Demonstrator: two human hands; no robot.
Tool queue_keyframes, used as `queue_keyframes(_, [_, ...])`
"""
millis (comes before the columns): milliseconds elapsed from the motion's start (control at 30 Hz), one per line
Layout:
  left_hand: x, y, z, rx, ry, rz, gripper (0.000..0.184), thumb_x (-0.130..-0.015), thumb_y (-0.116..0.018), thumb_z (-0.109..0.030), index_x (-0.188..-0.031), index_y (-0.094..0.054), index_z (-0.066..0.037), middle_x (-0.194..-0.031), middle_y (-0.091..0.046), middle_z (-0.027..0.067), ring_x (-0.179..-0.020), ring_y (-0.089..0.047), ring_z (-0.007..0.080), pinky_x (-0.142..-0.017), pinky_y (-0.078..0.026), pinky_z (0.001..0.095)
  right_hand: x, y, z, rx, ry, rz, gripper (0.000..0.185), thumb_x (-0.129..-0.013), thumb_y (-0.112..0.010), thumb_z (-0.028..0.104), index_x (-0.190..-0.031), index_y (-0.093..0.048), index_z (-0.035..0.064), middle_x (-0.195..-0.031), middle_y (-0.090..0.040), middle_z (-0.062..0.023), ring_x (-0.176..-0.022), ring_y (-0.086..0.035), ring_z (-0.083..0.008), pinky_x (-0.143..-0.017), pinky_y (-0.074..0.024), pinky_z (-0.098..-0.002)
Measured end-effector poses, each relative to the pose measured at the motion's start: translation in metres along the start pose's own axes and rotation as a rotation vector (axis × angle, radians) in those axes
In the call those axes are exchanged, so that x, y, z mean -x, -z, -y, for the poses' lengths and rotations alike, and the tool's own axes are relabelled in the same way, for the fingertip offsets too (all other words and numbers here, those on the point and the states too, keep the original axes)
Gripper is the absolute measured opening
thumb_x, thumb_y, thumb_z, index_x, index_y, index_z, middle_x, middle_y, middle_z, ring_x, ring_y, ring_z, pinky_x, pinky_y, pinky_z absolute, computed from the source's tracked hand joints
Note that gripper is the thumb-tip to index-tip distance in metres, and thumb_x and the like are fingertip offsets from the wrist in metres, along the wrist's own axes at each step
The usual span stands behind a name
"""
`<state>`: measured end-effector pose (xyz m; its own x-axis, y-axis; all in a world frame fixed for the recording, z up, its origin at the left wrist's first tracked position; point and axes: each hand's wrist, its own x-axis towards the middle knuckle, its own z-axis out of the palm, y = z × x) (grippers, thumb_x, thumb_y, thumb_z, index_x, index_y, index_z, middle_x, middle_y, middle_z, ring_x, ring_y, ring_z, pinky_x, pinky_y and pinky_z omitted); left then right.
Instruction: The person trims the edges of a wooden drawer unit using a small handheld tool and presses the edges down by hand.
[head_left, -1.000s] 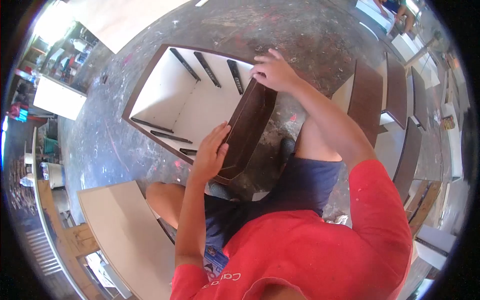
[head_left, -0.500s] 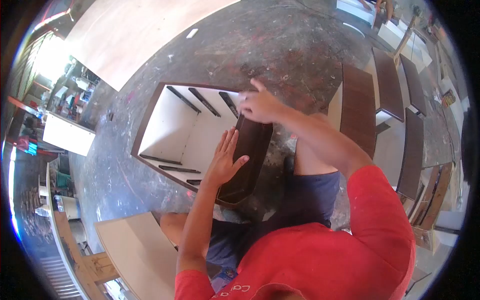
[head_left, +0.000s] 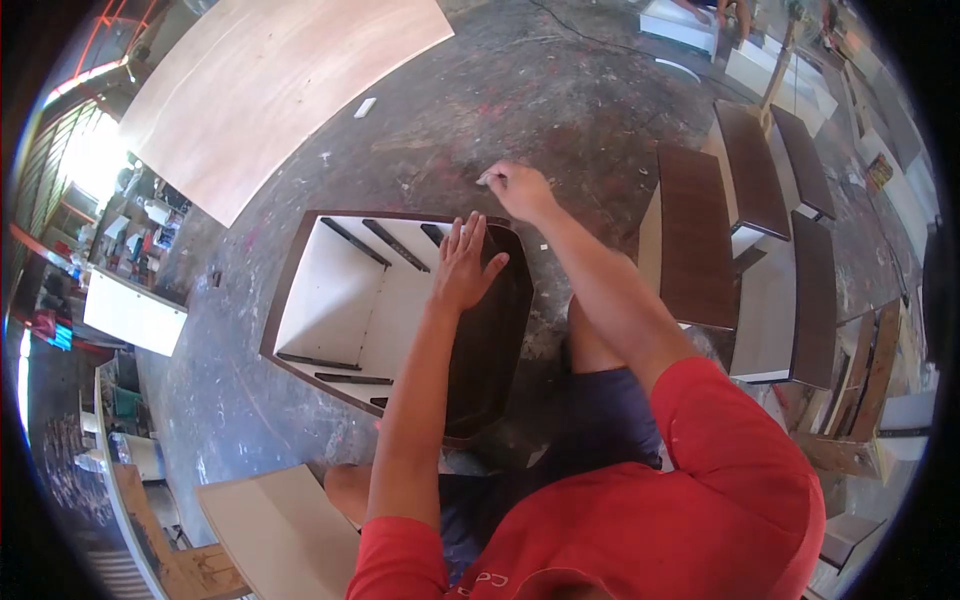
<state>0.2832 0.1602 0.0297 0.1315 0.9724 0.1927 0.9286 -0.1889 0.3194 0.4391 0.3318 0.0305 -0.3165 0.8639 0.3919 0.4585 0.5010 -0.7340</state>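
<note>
1. Cabinet (head_left: 325,285), centre of frame: white interior, black runners (head_left: 397,246).
2. Left hand (head_left: 463,268): fingers extended, laid across the cabinet's dark edge.
3. Right hand (head_left: 519,191), just above centre: fingers narrowed; whether they grip anything cannot be told.
4. Pale board (head_left: 285,80), upper left of frame.

On grey concrete floor (head_left: 230,320), before person (head_left: 600,530): white-lined brown box cabinet (head_left: 405,310). Inside, along opposite sides: slender black metal slide rails (head_left: 396,246). Right of cabinet: cluster of brown-fronted white box drawers (head_left: 700,240). Beyond cabinet, leftward: large pale rectangular wooden sheet (head_left: 290,90). Near left, beside knee (head_left: 345,492): flat beige panel (head_left: 285,530).
</note>
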Motion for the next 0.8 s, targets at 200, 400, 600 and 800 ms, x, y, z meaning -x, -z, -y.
queue_keyframes(200, [0.005, -0.011, 0.013, 0.043, -0.084, -0.051, 0.08, -0.11, -0.06, -0.047, -0.173, -0.031, -0.007, -0.181, -0.031, 0.0164, -0.167, -0.022, 0.0469, -0.133, -0.021, 0.0601, 0.002, -0.021, 0.016, -0.045, 0.056, 0.03, 0.025, -0.104, -0.063, 0.03, -0.113, -0.079, 0.0132, -0.106, -0.079, -0.0184, -0.102, -0.076, -0.0422, -0.089, -0.061, -0.0523])
queue_keyframes(400, [0.064, 0.022, -0.018, 0.0, 0.016, 0.063, 0.081, -0.109, -0.06, -0.041, -0.175, -0.027, -0.006, -0.181, -0.029, 0.0171, -0.167, -0.019, 0.0481, -0.135, -0.017, 0.0601, -0.002, -0.051, 0.018, -0.056, 0.134, 0.043, 0.019, -0.1, -0.066, 0.027, -0.106, -0.078, 0.013, -0.104, -0.079, -0.0182, -0.1, -0.076, -0.0419, -0.087, -0.0607, -0.0541])
queue_keyframes(600, [0.144, 0.055, -0.043, -0.013, 0.1, 0.175, 0.081, -0.108, -0.061, -0.036, -0.174, -0.027, -0.003, -0.181, -0.029, 0.0172, -0.168, -0.017, 0.0472, -0.136, -0.012, 0.0599, -0.006, -0.066, 0.014, -0.04, 0.07, 0.056, 0.018, -0.1, -0.066, 0.025, -0.106, -0.076, 0.0111, -0.105, -0.08, -0.0151, -0.102, -0.076, -0.0397, -0.088, -0.0607, -0.0519])
queue_keyframes(800, [0.22, 0.074, -0.052, -0.01, 0.099, 0.216, 0.082, -0.108, -0.061, -0.037, -0.172, -0.028, 0.002, -0.178, -0.031, 0.022, -0.166, -0.019, 0.0508, -0.135, -0.013, 0.0634, -0.002, -0.06, 0.02, -0.047, -0.03, 0.096, 0.021, -0.102, -0.064, 0.025, -0.109, -0.077, 0.0108, -0.109, -0.08, -0.0163, -0.105, -0.075, -0.0402, -0.091, -0.0601, -0.0521])
